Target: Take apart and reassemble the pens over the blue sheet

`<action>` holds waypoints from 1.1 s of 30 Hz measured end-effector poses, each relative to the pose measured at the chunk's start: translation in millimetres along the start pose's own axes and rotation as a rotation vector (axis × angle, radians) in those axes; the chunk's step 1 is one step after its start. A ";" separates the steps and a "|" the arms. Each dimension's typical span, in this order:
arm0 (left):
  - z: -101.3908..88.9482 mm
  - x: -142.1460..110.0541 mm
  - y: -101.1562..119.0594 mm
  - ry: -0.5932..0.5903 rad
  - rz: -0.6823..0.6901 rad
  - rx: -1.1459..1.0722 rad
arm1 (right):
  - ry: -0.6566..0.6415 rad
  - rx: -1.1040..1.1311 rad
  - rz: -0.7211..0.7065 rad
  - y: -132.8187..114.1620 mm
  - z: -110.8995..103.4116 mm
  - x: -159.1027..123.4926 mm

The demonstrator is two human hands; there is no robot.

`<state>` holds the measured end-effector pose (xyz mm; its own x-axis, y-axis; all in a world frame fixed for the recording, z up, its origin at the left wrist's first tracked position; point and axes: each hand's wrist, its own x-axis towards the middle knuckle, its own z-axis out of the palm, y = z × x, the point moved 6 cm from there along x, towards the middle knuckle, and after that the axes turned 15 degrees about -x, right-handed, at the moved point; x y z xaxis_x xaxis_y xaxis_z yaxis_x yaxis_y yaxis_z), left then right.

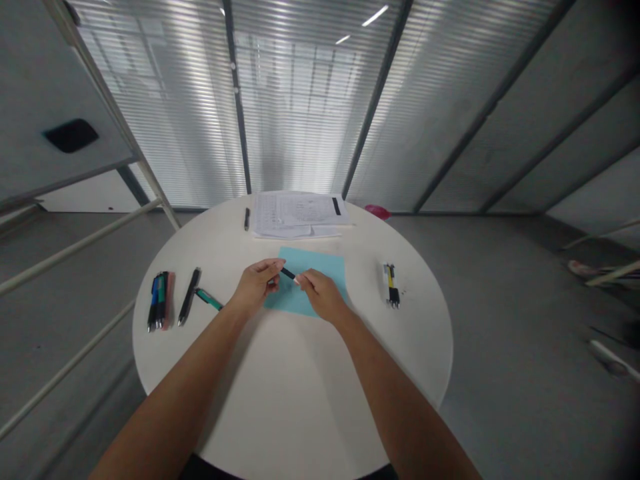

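Note:
Over a light blue sheet of paper [300,305], a dark pen [288,273] is held between my two hands. My left hand [257,283] pinches its left end, and my right hand [321,291] pinches its right end. Only the pen's short middle stretch shows; both ends are hidden by fingers. Left of my left hand lie a green pen [209,299], partly covered by my forearm, and a black pen [189,297]. Beyond them sits a group of several pens [160,300] in blue, green and pinkish red.
All this is on a round white table [290,387]. Printed papers [300,215] lie at its far edge with a dark pen [247,219] beside them. Several pens [391,287], black and yellow, lie on the right. A whiteboard frame [100,233] stands at the left.

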<state>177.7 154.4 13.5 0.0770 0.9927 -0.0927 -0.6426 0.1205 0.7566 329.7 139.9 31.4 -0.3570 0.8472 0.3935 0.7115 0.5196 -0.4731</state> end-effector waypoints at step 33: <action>-3.2 0.3 9.0 0.048 0.027 -0.193 | 0.052 -0.014 0.052 7.7 2.3 -0.5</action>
<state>169.6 155.8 18.3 0.0245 0.9938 -0.1082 -0.7783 0.0869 0.6218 334.0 143.8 25.7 -0.2873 0.8659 0.4095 0.7369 0.4729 -0.4831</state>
